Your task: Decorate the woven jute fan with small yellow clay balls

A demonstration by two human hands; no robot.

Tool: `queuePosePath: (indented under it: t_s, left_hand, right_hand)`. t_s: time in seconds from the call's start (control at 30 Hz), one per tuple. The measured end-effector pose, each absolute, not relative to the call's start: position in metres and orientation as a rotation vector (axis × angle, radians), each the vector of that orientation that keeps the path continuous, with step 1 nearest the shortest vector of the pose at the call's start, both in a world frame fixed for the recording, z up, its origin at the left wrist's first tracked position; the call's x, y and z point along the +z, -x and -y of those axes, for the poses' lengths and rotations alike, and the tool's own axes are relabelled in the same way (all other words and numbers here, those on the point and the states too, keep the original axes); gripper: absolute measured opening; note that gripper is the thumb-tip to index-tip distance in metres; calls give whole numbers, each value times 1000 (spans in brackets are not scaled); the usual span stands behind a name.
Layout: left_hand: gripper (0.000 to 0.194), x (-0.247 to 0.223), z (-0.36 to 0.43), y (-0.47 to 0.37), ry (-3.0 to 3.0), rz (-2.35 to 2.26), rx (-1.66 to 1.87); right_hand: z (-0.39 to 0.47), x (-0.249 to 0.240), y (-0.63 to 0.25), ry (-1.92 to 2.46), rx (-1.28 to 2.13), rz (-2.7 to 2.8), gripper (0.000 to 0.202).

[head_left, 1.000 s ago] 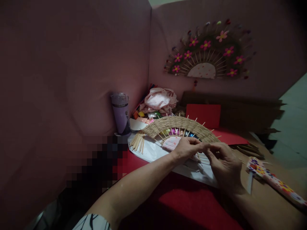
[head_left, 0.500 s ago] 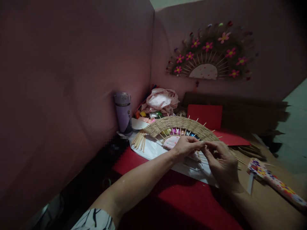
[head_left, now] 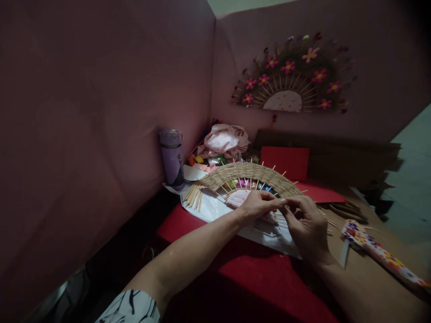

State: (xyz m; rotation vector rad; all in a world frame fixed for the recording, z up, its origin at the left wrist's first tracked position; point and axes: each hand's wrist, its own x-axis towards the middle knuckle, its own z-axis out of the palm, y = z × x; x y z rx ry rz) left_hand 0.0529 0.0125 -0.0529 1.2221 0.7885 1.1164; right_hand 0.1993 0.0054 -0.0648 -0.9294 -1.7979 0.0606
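A woven half-round fan [head_left: 247, 171] with thin sticks poking from its edge lies on a white sheet [head_left: 210, 211]. A pale spotted cloth piece [head_left: 238, 198] sits at its inner curve. My left hand [head_left: 257, 205] is over the fan's lower right part, thumb and fingers pinched. Right beside it, my right hand [head_left: 305, 224] is also pinched, its fingertips meeting those of my left hand. Whatever is between the fingertips is too small to make out. A bundle of loose sticks [head_left: 194, 195] rests at the fan's left end.
A purple bottle [head_left: 173, 159] stands left. Behind the fan are crumpled pink cloth [head_left: 225, 141] and red card [head_left: 284, 162]. A flower-patterned handle [head_left: 380, 253] lies right. A decorated fan [head_left: 283, 101] hangs on the wall. The red table surface [head_left: 256, 278] is in front.
The whole view has shifted slightly, so things appear a little further left. Both hands stay pinched together at the same part of the fan.
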Motion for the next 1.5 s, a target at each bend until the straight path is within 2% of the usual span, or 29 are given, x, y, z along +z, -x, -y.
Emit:
queuePosePath:
  t_s: [0.23,1.5]
  left_hand:
    - [40,-51,-10,-55,-1220,-769,1134]
    - [43,-52,-11,-53,-1145,-747,1126]
  right_hand:
    - [-6,-65,-196,946,64,1786,11]
    - [-7,-68,-199,866,170,1754,15]
